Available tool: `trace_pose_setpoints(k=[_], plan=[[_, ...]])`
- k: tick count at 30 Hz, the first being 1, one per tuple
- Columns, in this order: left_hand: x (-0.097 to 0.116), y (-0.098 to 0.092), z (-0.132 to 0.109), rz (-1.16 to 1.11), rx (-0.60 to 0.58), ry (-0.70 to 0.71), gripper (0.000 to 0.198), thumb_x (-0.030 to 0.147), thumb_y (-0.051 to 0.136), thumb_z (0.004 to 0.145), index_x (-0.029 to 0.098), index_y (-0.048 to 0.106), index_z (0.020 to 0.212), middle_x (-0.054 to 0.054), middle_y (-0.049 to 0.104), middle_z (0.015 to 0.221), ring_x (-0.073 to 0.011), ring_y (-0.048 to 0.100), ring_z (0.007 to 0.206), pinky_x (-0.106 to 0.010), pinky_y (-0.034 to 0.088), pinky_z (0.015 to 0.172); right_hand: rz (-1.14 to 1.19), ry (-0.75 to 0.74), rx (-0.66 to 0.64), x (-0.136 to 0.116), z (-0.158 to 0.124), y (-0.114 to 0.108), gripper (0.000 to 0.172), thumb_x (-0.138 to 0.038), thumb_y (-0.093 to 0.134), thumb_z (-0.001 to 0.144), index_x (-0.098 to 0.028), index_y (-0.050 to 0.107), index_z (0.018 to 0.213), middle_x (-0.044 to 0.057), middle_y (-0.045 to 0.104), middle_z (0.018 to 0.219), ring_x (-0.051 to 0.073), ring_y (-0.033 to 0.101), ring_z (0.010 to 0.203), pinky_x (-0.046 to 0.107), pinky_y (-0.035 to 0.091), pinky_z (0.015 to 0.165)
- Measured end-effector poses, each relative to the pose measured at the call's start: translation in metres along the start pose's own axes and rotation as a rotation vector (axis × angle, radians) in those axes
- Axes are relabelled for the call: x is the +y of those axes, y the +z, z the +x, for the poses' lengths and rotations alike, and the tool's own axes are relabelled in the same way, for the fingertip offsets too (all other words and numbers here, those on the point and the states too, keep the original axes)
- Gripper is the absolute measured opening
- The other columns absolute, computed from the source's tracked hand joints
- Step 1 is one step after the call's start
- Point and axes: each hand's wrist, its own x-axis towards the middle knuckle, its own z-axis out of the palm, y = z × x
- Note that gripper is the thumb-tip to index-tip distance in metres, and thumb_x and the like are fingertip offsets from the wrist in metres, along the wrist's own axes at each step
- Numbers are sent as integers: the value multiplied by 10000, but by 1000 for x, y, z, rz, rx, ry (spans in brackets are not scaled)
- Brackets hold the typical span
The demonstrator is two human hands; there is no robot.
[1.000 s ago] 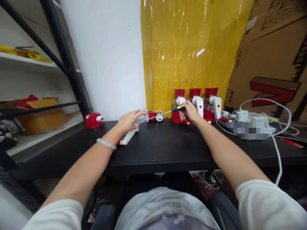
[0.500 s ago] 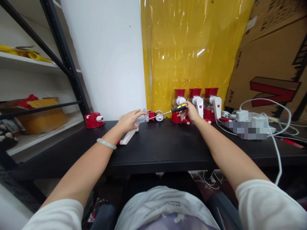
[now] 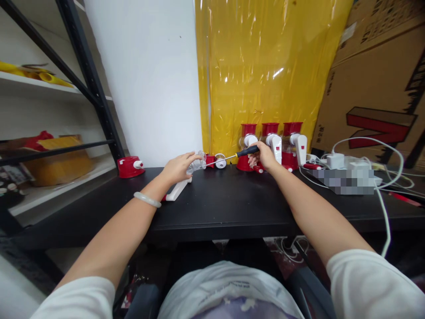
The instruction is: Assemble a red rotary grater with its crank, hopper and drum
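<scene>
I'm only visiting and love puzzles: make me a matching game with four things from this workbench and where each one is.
Things:
1. Slim metal screwdriver with a black handle
2. Clear plastic piece
3. Red plastic base with a white stub
4. White bar-shaped piece

Places:
A. Near the black metal shelf post
B. In the right hand's grip
C. On the black tabletop, beside the left wrist
D. In the left hand's grip

Pairs: 1-B, 2-D, 3-A, 4-C
</scene>
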Motion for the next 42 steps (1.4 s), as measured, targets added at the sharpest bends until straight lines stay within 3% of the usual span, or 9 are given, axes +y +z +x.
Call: trace_pose_setpoints(k=[7,20,29,34,38,42], plan=[[0,0,0,15,-3,16,727,176,664,705,353,427,1369,-35,392,1532,-263,492,1312,-376,470,992,59,28,-4,3,4,-2,330,-443,459,690,-229,471,942,-15,641,558,188,628,418,240,396,369],[-2,1,0,6,6,10,726,179,672,707,362,429,1365,-25,388,1534,-269,508,1289,-376,483,959,-23,-15,-3,1,0,-1,231,-449,426,801,-242,455,899,-57,527,390,168,506,302,245,358,327],[-1,1,0,17,8,7,732,178,675,705,359,427,1369,-28,389,1534,-266,497,1302,-358,487,950,70,42,-25,-2,-1,0,383,-418,451,729,-206,471,1048,-20,622,507,191,616,409,241,407,398],[0,0,0,15,1,3,727,181,671,705,354,430,1369,-27,393,1531,-263,493,1306,-359,480,966,30,15,-15,-3,-2,1,333,-414,442,774,-204,487,1029,-21,617,484,183,611,400,229,390,384],[0,-1,0,21,-1,4,727,185,672,707,352,431,1372,-29,397,1528,-268,507,1291,-369,488,956,-12,10,-13,-3,-1,0,240,-451,433,832,-225,462,907,-29,571,415,173,544,329,232,359,346],[0,-1,0,24,-3,9,726,181,672,707,348,430,1371,-34,402,1525,-269,508,1290,-371,491,951,-7,12,1,-3,0,-1,256,-471,409,847,-224,448,903,-38,528,378,163,474,284,230,323,321]])
